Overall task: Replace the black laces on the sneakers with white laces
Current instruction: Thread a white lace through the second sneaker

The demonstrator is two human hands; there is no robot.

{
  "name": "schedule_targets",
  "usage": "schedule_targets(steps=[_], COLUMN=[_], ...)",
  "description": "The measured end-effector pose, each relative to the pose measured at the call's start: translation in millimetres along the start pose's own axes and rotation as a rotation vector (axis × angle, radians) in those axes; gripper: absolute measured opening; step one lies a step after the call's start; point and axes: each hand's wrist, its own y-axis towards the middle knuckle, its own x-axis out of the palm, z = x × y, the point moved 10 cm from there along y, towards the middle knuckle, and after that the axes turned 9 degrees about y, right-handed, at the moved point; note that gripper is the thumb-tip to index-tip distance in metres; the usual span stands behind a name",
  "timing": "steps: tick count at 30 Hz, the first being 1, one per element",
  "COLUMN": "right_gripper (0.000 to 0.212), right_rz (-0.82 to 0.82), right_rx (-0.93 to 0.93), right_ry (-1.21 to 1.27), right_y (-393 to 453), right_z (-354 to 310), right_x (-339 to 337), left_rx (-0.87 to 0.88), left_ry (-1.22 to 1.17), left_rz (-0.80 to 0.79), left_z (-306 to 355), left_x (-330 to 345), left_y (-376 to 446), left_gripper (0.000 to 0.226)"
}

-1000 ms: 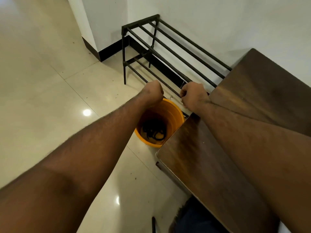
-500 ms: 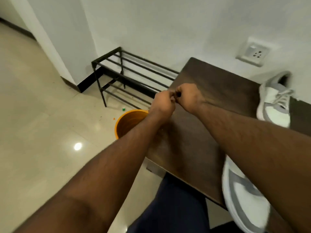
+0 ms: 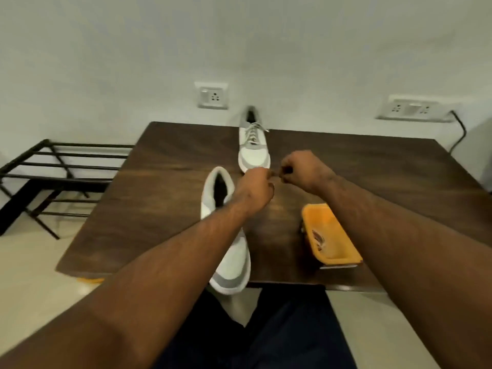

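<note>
Both hands hover close together over the middle of the dark wooden table [image 3: 165, 187], fingers curled in; the left hand [image 3: 255, 187] and right hand [image 3: 303, 169] seem to pinch something small between them, too blurred to name. The near sneaker [image 3: 229, 262] lies under the left forearm, its toe hanging past the table's front edge, its lacing hidden. The far sneaker [image 3: 254, 147], laced in white, stands against the wall. An orange tray [image 3: 332, 235] with a pale lace inside sits right of the near sneaker
</note>
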Motion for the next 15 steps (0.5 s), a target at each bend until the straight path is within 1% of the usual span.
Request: schedule_targets(steps=[3, 4, 6, 8, 9, 13, 14, 15], right_gripper=[0.007, 0.010, 0.013, 0.008, 0.012, 0.040, 0.044, 0.042], right_rz=[-0.065, -0.085, -0.147, -0.211, -0.240, -0.310, -0.341, -0.353], right_rx=[0.106, 0.153, 0.232, 0.274, 0.282, 0.297, 0.275, 0.252], right_ry=[0.019, 0.029, 0.033, 0.028, 0.035, 0.110, 0.105, 0.078], right_y=[-36.6, -47.5, -63.2, -75.8, -79.9, -89.0, -88.3, -86.0], right_z=[58.4, 80.2, 108.9, 128.7, 135.7, 140.1, 139.4, 138.0], right_x=[3.5, 7.4, 21.1, 38.8, 49.0, 85.3, 95.3, 100.9], left_rx=[0.041, 0.047, 0.055, 0.041, 0.033, 0.027, 0.020, 0.013], left_ry=[0.063, 0.064, 0.050, 0.020, 0.006, -0.006, -0.006, -0.006], left_rz=[-0.154, -0.220, -0.298, -0.297, -0.286, -0.284, -0.285, -0.278], left_z=[31.4, 40.3, 45.0, 45.3, 44.9, 46.3, 46.2, 46.7], left_x=[62.4, 81.2, 104.3, 112.7, 114.3, 110.6, 110.3, 109.3], left_y=[-4.8, -9.7, -16.1, -19.1, -18.8, -18.0, -18.3, -18.4], left_gripper=[0.046, 0.047, 0.050, 0.056, 0.057, 0.057, 0.057, 0.058])
